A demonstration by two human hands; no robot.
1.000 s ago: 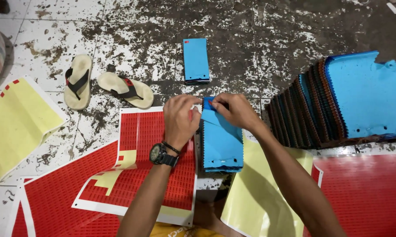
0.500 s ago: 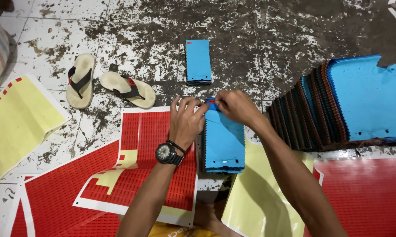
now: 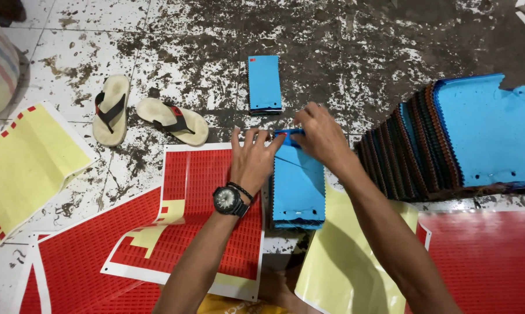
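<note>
Sandals point(image 3: 149, 116) beside red sticker sheets point(image 3: 204, 215)

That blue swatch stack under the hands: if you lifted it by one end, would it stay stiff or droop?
Probably it would droop: the blue swatch stack looks like thin, zigzag-edged fabric layers. The right hand is bending its top corner easily while the left hand lies beside it. It seems light, and loose layers might slide apart.
</note>
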